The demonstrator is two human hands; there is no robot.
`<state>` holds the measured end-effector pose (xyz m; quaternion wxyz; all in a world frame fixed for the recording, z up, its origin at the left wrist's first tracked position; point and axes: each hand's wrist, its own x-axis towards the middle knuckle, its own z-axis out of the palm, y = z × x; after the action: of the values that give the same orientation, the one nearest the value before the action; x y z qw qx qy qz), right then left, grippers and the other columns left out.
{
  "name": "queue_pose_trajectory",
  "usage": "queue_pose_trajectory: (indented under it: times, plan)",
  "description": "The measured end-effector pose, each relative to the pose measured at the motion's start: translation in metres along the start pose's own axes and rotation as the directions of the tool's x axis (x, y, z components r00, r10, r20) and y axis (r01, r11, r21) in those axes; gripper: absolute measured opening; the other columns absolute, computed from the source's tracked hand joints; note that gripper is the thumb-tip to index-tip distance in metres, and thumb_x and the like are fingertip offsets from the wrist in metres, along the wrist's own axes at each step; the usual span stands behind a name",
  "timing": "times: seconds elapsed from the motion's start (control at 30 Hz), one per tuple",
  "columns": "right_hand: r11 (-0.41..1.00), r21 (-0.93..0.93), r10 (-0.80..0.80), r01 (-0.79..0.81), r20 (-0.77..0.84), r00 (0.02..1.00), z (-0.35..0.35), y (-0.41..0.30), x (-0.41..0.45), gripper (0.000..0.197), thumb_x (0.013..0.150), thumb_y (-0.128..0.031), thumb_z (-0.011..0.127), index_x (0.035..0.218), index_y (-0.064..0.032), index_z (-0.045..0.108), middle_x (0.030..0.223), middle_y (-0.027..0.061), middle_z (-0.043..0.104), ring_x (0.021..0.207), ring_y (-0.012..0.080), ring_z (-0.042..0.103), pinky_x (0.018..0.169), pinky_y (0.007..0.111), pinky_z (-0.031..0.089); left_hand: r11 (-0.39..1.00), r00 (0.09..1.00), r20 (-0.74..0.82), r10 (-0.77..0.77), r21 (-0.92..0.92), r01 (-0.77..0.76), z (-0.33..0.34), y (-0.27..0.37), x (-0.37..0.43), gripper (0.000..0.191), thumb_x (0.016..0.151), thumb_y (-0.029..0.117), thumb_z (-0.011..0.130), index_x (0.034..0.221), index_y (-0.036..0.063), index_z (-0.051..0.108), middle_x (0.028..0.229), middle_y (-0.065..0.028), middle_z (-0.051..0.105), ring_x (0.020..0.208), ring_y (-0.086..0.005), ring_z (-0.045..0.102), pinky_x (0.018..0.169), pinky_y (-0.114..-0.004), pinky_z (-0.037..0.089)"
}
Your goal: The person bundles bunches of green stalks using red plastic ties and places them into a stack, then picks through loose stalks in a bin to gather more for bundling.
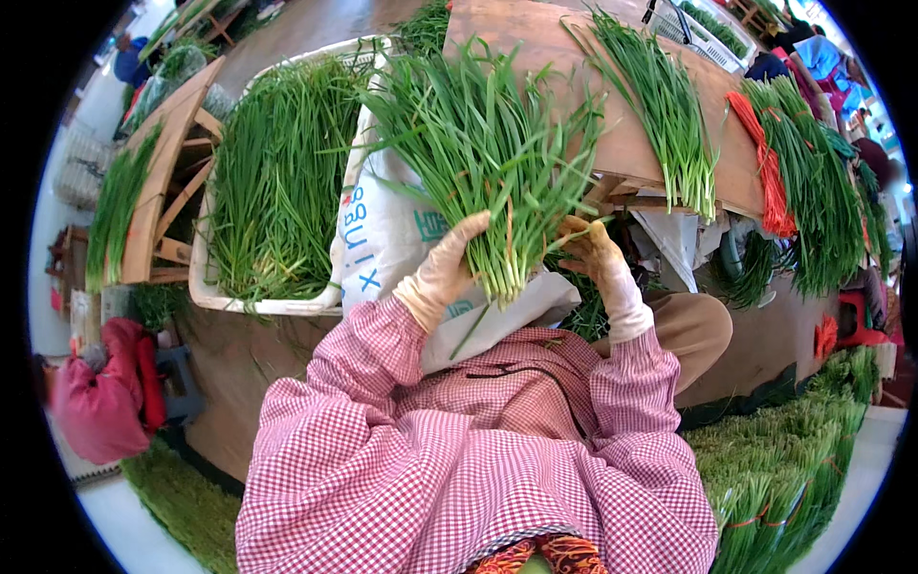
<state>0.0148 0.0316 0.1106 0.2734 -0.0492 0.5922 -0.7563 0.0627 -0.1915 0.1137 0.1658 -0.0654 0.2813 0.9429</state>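
Note:
In a pale glove, my left hand [453, 260] grips a bunch of green garlic chives [510, 186], its pale stem ends pointing down towards me and its leaves fanned out above. My gloved right hand [599, 251] is raised at the right of the bunch, thumb and forefinger pinched on a thin leaf or stalk. A white woven sack [387, 237] with printing lies beneath the bunch and over my lap. On the sloping wooden board [531, 36] ahead rests a smaller bunch of chives [670, 122].
A white plastic crate [269, 307] full of loose chives stands at left. Red ties [766, 165] and tied bundles [814, 186] hang over the board's right end. More bundles [782, 466] lie on the floor at lower right. A person in pink [100, 402] is at far left.

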Motion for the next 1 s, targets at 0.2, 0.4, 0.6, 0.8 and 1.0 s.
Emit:
queue_pose_trajectory:
  times: [0.2, 0.4, 0.6, 0.8, 1.0]
  plan:
    - [0.909, 0.398, 0.118, -0.121, 0.032, 0.992, 0.012, 0.005, 0.022, 0.055, 0.082, -0.043, 0.059, 0.121, -0.0073, 0.047, 0.112, 0.0079, 0.056, 0.099, 0.0198, 0.055, 0.087, 0.037, 0.046, 0.925, 0.946, -0.046, -0.322, 0.199, 0.325, 0.002, -0.012, -0.046, 0.049, 0.077, 0.03, 0.065, 0.115, 0.0024, 0.051, 0.105, -0.0091, 0.059, 0.094, -0.0179, 0.058, 0.084, -0.032, 0.048]
    - [0.832, 0.508, 0.279, -0.226, -0.03, 0.96, 0.035, 0.004, 0.007, 0.032, 0.081, -0.024, 0.064, 0.106, -0.006, 0.057, 0.1, 0.0045, 0.062, 0.086, 0.0164, 0.061, 0.078, 0.032, 0.052, 0.921, 0.934, -0.075, -0.348, 0.157, 0.356, 0.001, -0.008, -0.059, 0.062, 0.073, 0.024, 0.072, 0.123, 0.0047, 0.042, 0.11, -0.0079, 0.057, 0.097, -0.0207, 0.056, 0.089, -0.035, 0.045]
    - [0.876, 0.456, 0.232, -0.157, -0.112, 0.966, 0.039, 0.001, 0.013, 0.045, 0.084, -0.03, 0.06, 0.117, -0.0023, 0.05, 0.108, 0.0089, 0.059, 0.092, 0.0182, 0.059, 0.08, 0.03, 0.05, 0.946, 0.98, -0.154, -0.126, 0.278, 0.165, 0.009, 0.043, -0.011, 0.059, 0.076, 0.043, 0.066, 0.119, 0.0058, 0.048, 0.105, -0.0082, 0.06, 0.092, -0.0201, 0.059, 0.079, -0.034, 0.05]
    - [0.972, 0.224, 0.089, -0.07, -0.076, 0.993, 0.029, -0.021, 0.045, 0.067, 0.083, -0.046, 0.055, 0.132, -0.0047, 0.035, 0.127, 0.0085, 0.046, 0.112, 0.0173, 0.047, 0.095, 0.03, 0.038, 0.931, 0.987, -0.077, 0.139, 0.349, -0.104, 0.055, 0.074, 0.023, 0.047, 0.076, 0.035, 0.068, 0.11, 0.0054, 0.055, 0.102, -0.0095, 0.062, 0.086, -0.0198, 0.062, 0.075, -0.035, 0.052]
    - [0.964, 0.103, 0.236, -0.246, 0.102, 0.966, 0.045, -0.043, 0.068, 0.046, 0.078, -0.035, 0.067, 0.109, -0.0024, 0.057, 0.095, 0.006, 0.064, 0.078, 0.016, 0.061, 0.071, 0.027, 0.05, 0.899, 0.936, -0.311, -0.165, 0.344, 0.273, 0.053, 0.079, 0.042, 0.036, 0.073, 0.026, 0.072, 0.098, 0.0031, 0.061, 0.092, -0.0091, 0.065, 0.073, -0.0193, 0.064, 0.068, -0.033, 0.055]
